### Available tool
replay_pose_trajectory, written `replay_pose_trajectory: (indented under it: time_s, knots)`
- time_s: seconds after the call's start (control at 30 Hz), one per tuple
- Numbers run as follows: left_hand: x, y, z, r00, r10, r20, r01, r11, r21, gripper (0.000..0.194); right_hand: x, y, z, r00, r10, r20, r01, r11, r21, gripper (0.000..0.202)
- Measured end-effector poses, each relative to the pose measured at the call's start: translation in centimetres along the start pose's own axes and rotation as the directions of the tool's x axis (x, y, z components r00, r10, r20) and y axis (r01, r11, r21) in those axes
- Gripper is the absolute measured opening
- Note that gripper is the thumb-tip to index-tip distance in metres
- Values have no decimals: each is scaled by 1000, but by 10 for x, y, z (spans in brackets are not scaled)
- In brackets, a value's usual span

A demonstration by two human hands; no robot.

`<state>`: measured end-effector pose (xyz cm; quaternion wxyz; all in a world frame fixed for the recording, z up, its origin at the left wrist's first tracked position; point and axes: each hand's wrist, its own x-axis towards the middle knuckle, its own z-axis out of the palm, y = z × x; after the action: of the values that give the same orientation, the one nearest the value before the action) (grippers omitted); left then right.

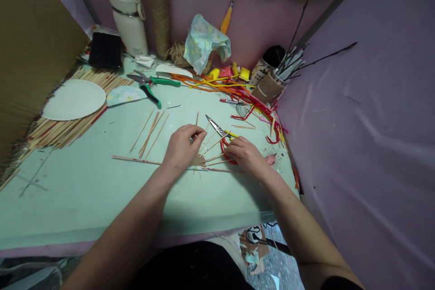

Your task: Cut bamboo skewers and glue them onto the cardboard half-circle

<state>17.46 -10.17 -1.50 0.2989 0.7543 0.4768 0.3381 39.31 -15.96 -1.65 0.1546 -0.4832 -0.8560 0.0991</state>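
Note:
My left hand is closed in a pinch above a small brown piece, from which thin wooden sticks spread out like a fan. Whatever its fingertips hold, if anything, is hidden. My right hand has its fingers curled down by the outer ends of the lower fan sticks and over the red handles of the scissors; what is under its fingertips cannot be made out. Below both hands a long thin strip lies across the table, partly behind my left wrist.
Loose sticks lie left of my hands. Farther back are green-handled pliers, a stick mat with a white oval, a white flask, a twine spool, orange pipe cleaners and a holder with twigs.

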Motion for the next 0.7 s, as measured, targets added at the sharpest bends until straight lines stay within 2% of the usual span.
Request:
replay_pose_trajectory:
  time_s: [0.37, 0.7]
  knots:
    - [0, -1, 1, 1000, -10, 11, 10, 1000, 8, 17, 0, 2, 3, 1000, 5, 29, -6, 1000, 26, 20]
    - [0, -1, 1, 999, -14, 40, 13, 1000, 13, 17, 2, -2, 1, 996, 8, 94, -3, 998, -57, 22]
